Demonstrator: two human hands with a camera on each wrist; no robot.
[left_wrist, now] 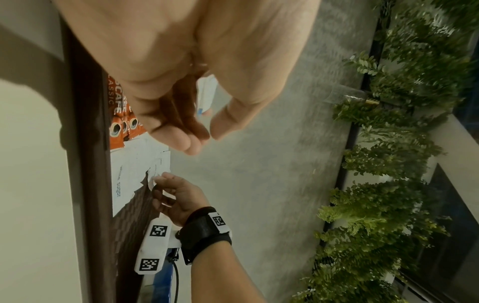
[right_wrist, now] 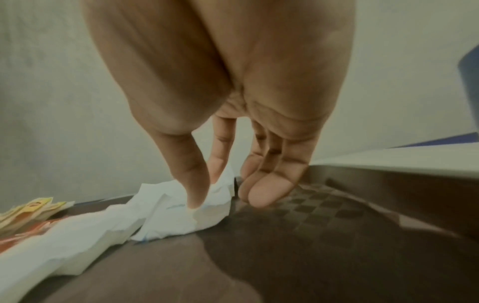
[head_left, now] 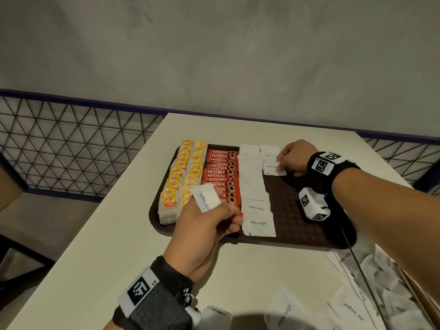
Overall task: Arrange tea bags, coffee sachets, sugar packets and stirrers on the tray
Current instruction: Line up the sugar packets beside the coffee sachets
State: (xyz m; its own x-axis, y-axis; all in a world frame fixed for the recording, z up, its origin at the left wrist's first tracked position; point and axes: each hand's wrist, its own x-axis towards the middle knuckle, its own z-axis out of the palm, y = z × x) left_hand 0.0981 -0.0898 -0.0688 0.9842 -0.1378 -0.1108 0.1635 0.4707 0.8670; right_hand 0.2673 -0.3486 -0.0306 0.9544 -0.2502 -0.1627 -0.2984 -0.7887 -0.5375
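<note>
Sugar packets (head_left: 206, 197) gripped in curled left hand (head_left: 207, 224); right hand (head_left: 296, 157) fingers pinching tray packet (head_left: 273, 168).

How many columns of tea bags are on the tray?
2: left column along the tray's left rim, right column beside the coffee sachets; the left hand hides its near end.

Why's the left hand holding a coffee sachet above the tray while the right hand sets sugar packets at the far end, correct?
Not quite: the left hand holds a white sugar packet, not a coffee sachet; the head view shows its label. The right hand is setting sugar packets at the tray's far end.
</note>
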